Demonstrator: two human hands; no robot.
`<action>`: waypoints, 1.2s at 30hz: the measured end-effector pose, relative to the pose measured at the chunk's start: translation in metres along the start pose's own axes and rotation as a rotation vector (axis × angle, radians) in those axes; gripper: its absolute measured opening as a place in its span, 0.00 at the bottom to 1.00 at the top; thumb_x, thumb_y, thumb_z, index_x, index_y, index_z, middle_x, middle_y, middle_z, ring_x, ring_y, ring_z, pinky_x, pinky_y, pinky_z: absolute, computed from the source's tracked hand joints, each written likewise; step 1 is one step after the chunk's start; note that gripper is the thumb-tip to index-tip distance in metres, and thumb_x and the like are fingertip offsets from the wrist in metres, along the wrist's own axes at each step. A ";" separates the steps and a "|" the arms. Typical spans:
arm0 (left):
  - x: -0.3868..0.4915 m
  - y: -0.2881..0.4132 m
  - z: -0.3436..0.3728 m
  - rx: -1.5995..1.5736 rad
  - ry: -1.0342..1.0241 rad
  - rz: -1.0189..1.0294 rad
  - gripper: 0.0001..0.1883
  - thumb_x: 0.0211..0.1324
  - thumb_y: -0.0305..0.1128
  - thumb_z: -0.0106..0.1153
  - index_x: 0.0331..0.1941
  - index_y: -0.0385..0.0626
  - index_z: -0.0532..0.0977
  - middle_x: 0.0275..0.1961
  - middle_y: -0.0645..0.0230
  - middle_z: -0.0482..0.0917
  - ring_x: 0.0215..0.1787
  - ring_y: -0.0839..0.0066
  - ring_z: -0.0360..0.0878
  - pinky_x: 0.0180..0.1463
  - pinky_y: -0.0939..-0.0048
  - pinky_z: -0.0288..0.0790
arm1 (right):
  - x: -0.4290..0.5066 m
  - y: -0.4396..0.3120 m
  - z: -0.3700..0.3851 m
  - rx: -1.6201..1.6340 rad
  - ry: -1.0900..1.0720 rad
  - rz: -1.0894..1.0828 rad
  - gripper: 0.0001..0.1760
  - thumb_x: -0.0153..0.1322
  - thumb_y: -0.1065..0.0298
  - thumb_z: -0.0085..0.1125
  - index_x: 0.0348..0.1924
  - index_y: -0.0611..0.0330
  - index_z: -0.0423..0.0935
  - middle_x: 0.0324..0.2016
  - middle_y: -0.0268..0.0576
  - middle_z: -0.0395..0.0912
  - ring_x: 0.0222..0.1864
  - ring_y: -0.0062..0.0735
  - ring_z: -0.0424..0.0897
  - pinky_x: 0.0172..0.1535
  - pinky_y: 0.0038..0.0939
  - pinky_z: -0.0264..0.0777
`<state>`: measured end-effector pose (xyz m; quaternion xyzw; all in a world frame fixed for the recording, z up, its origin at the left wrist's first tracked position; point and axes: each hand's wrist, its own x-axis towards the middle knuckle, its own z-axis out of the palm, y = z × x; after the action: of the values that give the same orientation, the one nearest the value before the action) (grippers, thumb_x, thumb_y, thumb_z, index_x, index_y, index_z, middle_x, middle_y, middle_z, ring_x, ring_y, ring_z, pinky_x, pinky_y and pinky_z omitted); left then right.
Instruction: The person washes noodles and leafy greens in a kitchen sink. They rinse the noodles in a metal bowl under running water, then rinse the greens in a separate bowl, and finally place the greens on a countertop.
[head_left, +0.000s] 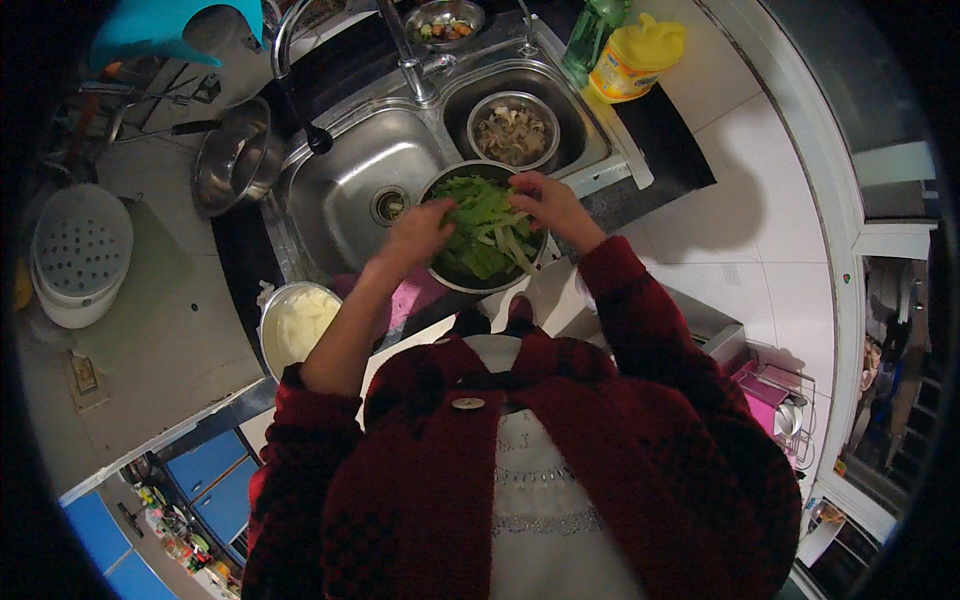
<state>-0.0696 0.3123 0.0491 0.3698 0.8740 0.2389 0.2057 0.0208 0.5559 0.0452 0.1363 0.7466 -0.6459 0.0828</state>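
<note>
Green leafy vegetables (480, 225) with pale stalks fill a round metal bowl (459, 283) at the front edge of the double sink. My left hand (421, 231), slightly blurred, has its fingertips on the leaves at the bowl's left side. On the opposite side, my right hand (553, 205) holds the leaves and stalks with bent fingers. One stalk hangs over the near rim. Leaves hide the bowl's inside, and some of my left fingertips are hard to make out.
A smaller metal bowl (514, 129) of pale, chopped pieces in liquid sits in the right basin (459, 112). The left basin (337, 195) has a drain. Pale slices lie in another bowl (304, 322) by my left forearm. A faucet (412, 71) rises behind; a yellow container (634, 60) stands right.
</note>
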 end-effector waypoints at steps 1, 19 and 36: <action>-0.002 0.000 0.002 0.014 0.022 0.014 0.21 0.57 0.35 0.59 0.55 0.48 0.73 0.48 0.52 0.80 0.50 0.55 0.80 0.54 0.57 0.72 | 0.000 0.004 0.000 0.016 0.010 -0.015 0.24 0.69 0.56 0.63 0.52 0.61 0.75 0.39 0.44 0.80 0.36 0.31 0.80 0.31 0.30 0.76; 0.004 0.022 0.004 0.174 0.234 0.094 0.26 0.54 0.35 0.61 0.59 0.52 0.71 0.57 0.62 0.75 0.59 0.59 0.73 0.57 0.56 0.71 | -0.033 0.031 0.047 -1.241 -0.006 -0.203 0.13 0.61 0.60 0.62 0.38 0.51 0.78 0.24 0.43 0.81 0.31 0.49 0.83 0.32 0.46 0.75; 0.009 0.032 0.000 0.106 0.254 0.184 0.25 0.51 0.33 0.64 0.56 0.53 0.74 0.57 0.65 0.77 0.62 0.64 0.71 0.60 0.58 0.64 | -0.025 -0.013 0.008 -0.623 0.093 -0.405 0.12 0.64 0.68 0.63 0.41 0.57 0.78 0.31 0.46 0.81 0.35 0.44 0.83 0.39 0.39 0.75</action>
<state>-0.0578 0.3383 0.0654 0.4253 0.8668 0.2552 0.0510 0.0396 0.5443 0.0640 -0.0166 0.9221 -0.3843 -0.0433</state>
